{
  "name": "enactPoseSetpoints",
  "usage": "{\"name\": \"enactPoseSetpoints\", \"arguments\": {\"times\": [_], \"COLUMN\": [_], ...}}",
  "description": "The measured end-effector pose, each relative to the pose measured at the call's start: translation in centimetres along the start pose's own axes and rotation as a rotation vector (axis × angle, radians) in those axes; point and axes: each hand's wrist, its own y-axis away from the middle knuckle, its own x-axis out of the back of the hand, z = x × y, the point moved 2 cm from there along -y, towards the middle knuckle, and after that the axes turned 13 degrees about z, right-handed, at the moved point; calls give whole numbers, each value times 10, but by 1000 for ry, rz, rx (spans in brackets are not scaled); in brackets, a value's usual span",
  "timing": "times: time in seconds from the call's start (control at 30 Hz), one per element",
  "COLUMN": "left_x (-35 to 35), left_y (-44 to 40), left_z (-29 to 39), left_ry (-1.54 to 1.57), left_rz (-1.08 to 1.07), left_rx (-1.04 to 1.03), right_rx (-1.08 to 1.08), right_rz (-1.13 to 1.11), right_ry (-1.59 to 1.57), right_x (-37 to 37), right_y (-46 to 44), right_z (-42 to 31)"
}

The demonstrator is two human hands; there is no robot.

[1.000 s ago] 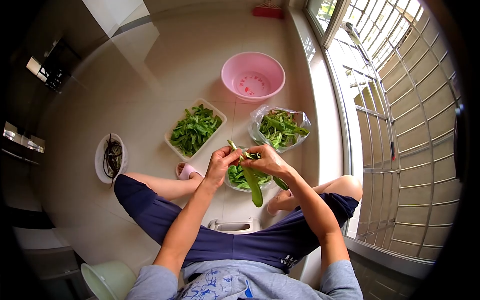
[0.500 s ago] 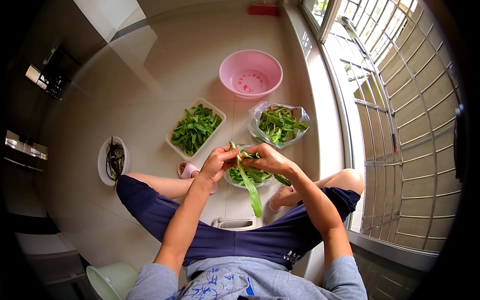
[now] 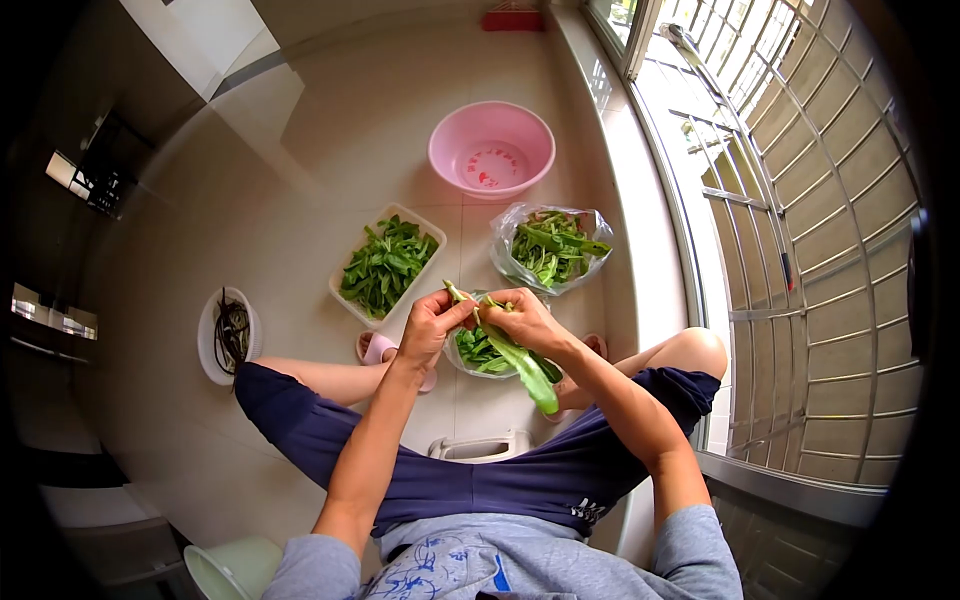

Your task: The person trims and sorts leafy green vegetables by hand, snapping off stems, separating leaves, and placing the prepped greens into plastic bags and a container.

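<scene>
My left hand (image 3: 432, 328) pinches the pale stem of a leafy green stalk (image 3: 535, 384), close to its upper end. Just beside it, my right hand (image 3: 527, 322) has its fingers closed on the leafy part. A long leaf droops from between the hands toward my right knee. Right below them, a clear plastic bag of greens (image 3: 480, 352) lies on the floor, partly hidden by my hands. Ahead of my left hand stands a cream rectangular basket (image 3: 352, 305) heaped with green leaves (image 3: 388, 262). A second clear plastic bag (image 3: 508, 268) holds more greens (image 3: 552, 245), ahead of my right hand.
A pink basin (image 3: 490, 150) stands farther ahead. At the left is a white oval basket (image 3: 252, 345) with dark, thin stalks (image 3: 232, 330). A pale green bucket (image 3: 235, 568) is at lower left. On the right run a window ledge (image 3: 655, 190) and metal bars (image 3: 840, 290).
My right hand has shifted slightly left, nearer my left hand. The hanging leaf has swung right and up. The view has turned a little.
</scene>
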Motion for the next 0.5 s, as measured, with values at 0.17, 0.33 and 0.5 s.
{"name": "enactPoseSetpoints", "arguments": {"times": [0.17,0.33,0.5], "left_x": [0,2,1], "left_y": [1,3,2], "left_z": [-1,0,2], "left_ry": [110,194,317], "left_rz": [-27,-82,-136], "left_rx": [20,28,23], "right_rx": [-240,-311,-338], "right_rz": [-29,-21,-26], "right_ry": [-401,-526,-479], "right_x": [-7,-10,-1], "right_y": [1,7,7], "right_z": [13,8,1]}}
